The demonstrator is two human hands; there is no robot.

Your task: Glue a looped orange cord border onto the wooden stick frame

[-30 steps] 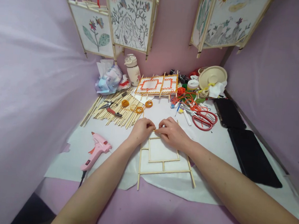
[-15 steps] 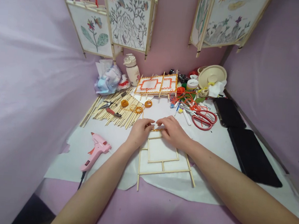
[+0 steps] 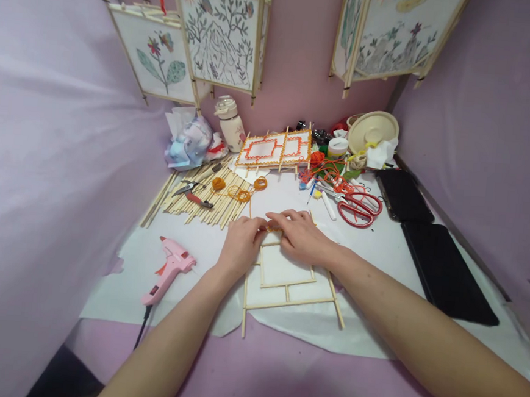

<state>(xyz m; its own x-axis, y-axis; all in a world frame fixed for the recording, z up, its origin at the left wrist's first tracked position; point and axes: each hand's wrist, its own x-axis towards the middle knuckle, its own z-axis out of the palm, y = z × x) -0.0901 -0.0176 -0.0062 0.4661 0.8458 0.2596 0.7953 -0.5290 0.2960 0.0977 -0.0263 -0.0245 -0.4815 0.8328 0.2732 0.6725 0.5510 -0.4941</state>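
Observation:
A panel framed with thin wooden sticks [image 3: 288, 284] over white backing lies flat before me. At its far edge, orange cord [image 3: 272, 228] runs along the top stick. My left hand [image 3: 241, 245] is closed at that edge, thumb and fingers pinched by the cord. Beside it, my right hand [image 3: 302, 237] reaches over the far right part of the panel, its fingertips touching the same cord near the left fingertips. What exactly lies between the right fingertips is hidden. From the left hand the orange cord trails back to small orange coils [image 3: 242, 195].
Wooden sticks [image 3: 200, 199] with pliers [image 3: 197, 199] lie back left; a pink glue gun [image 3: 170, 269] is left. Red-handled scissors [image 3: 359, 209] and tangled cord lie back right. Black tablets [image 3: 449, 271] are far right. A trimmed panel [image 3: 275, 150], bottle [image 3: 229, 122] and hanging lanterns stand behind.
My right hand has moved slightly left, its fingers now over the left fingertips at the cord. The left hand has shifted a little left and down. The view has tilted slightly.

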